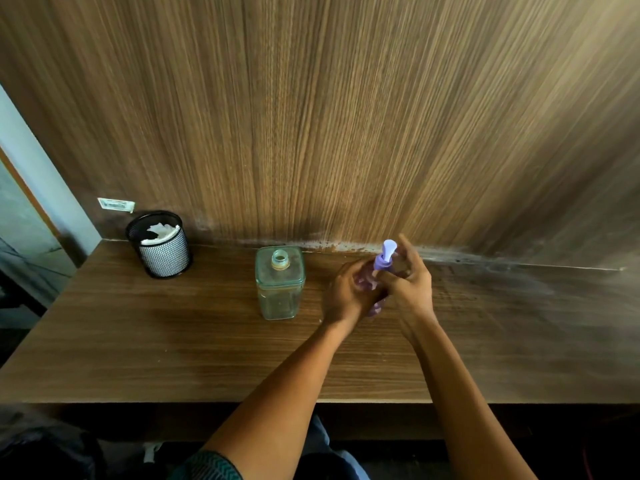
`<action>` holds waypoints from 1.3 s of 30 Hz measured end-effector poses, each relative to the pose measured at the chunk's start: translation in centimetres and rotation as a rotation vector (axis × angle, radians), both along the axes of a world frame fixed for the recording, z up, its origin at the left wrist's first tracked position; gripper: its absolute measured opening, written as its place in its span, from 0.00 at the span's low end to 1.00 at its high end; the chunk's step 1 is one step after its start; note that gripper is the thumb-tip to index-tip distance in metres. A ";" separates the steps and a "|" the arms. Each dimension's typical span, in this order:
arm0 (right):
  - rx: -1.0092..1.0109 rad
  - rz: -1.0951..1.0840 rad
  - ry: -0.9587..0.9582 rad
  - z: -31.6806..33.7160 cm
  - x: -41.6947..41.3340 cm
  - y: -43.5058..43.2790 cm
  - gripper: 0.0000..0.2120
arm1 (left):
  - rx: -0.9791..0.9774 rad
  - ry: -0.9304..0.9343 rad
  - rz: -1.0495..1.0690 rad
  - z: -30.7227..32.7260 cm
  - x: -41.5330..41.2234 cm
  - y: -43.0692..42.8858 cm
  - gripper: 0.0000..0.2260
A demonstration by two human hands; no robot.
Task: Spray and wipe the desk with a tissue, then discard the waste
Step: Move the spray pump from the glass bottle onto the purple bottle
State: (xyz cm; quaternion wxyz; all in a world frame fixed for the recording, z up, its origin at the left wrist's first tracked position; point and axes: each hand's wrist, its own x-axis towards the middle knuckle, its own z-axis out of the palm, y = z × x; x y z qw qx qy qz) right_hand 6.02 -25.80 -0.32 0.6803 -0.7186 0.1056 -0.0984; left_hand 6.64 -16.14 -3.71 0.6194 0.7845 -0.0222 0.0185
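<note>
The desk (138, 341) is viewed from head height, forward and downward. Its far right end is perhaps blurred.

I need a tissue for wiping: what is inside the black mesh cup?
The black mesh cup holds crumpled white tissue, showing above its rim. Whatever lies beneath the tissue is covered.
</note>
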 end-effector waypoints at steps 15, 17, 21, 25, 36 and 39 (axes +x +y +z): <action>-0.219 -0.100 0.061 -0.4 0.7 0.8 0.16 | 0.015 -0.033 0.050 -0.5 0.3 -0.5 0.24; -0.110 -0.021 0.038 -0.3 0.0 0.3 0.14 | -0.002 -0.053 0.031 -0.2 0.1 -0.4 0.25; -0.140 -0.062 0.018 -0.5 -0.1 0.1 0.11 | 0.034 -0.043 0.031 -0.3 0.2 -0.4 0.28; -0.242 -0.129 0.023 -0.6 0.1 1.0 0.10 | 0.056 -0.040 0.050 -0.9 0.3 -0.5 0.23; -0.590 -0.215 0.007 -1.1 0.1 0.7 0.11 | 0.054 -0.136 0.070 -1.0 0.0 -0.4 0.17; -0.611 -0.217 0.008 -0.9 -0.2 1.2 0.12 | 0.024 -0.091 0.069 -0.9 -0.3 -0.5 0.15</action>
